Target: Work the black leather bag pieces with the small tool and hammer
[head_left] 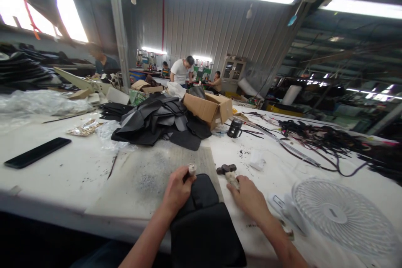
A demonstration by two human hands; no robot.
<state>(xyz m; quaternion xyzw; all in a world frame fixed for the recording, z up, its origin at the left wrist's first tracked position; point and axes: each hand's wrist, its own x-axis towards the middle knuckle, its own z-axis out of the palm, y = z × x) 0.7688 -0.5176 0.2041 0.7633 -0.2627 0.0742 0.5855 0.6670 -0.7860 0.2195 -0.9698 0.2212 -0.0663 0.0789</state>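
My left hand is closed around a small pale cylindrical tool, held upright over the upper left edge of a black padded piece. That piece lies at the table's near edge, between my forearms. To its right, my right hand grips the light, wrapped handle of a hammer, whose dark head points away from me just above or on the white table.
On the table are a phone, a black material pile, a cardboard box, a dark mug, black straps and a white fan at right. People work in the background.
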